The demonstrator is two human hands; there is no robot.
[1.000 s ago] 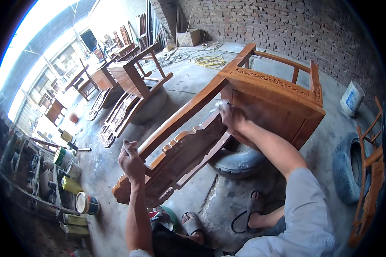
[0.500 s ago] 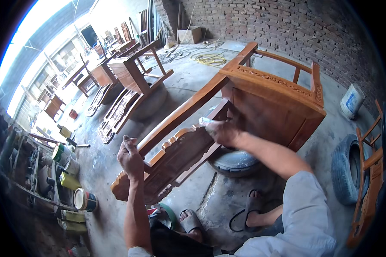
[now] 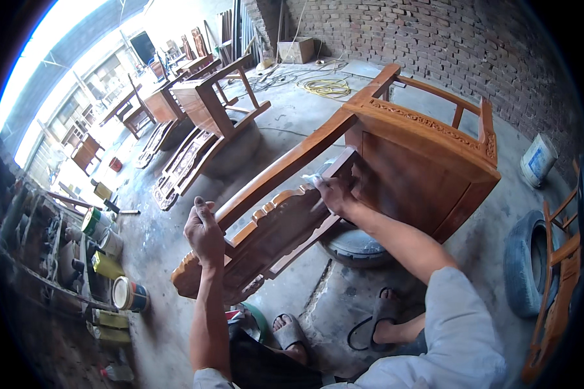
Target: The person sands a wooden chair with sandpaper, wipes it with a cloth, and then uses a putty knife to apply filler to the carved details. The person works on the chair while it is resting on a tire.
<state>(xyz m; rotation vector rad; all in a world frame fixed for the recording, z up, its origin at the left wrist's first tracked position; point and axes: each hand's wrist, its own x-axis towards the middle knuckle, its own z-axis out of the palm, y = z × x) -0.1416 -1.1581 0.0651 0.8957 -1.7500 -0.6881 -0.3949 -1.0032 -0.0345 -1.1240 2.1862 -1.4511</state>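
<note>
A glossy reddish-brown wooden chair (image 3: 428, 172) lies tipped over, its carved back panel (image 3: 266, 230) slanting down toward me. Beneath it, a tyre (image 3: 353, 246) props it off the floor. My left hand (image 3: 204, 233) is closed around the lower end of the chair's back frame, its thumb pointing up. Between the fingers of my right hand (image 3: 335, 196) is a crumpled pale cloth (image 3: 315, 178); whether it is fabric or paper is hard to tell. That hand is at the inner side of the back frame, near the seat; some of its fingers are hidden.
More tipped wooden chairs (image 3: 204, 107) stand at the far left. Paint buckets (image 3: 130, 295) and yellow containers (image 3: 107, 264) line the left side. To the right are a white bucket (image 3: 538, 160), another tyre (image 3: 525, 262) and a wooden frame (image 3: 561, 292). A yellow hose (image 3: 324, 88) lies coiled behind.
The view has shifted slightly, so the scene sits a little farther right. My right hand has moved a little to the left along the chair's back with the cloth. My left hand keeps its grip.
</note>
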